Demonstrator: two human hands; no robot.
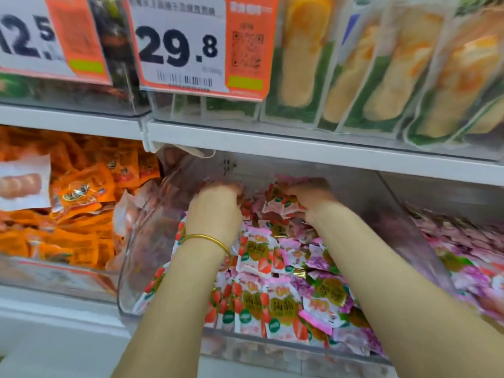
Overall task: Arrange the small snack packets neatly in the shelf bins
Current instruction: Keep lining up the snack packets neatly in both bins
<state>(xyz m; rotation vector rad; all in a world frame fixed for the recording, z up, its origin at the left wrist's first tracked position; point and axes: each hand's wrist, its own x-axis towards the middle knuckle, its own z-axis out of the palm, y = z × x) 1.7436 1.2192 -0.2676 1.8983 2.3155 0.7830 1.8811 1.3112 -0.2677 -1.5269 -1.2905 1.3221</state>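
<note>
glossy plastic snack packets (275,309), clear smooth plastic bin (141,241), shiny metal bangle (210,240)

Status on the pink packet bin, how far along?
Done: front rows of pink-and-white strawberry snack packets stand roughly upright in the clear plastic bin. In hand: left hand and right hand work packets at the back; grip blurred. To do: purple packets on the right side lie jumbled; orange packets in the neighbouring bin too.

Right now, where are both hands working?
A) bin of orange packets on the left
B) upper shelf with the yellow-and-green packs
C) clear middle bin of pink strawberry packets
C: the left hand and right hand both reach into the clear bin, among the pink strawberry packets at its back.
</note>
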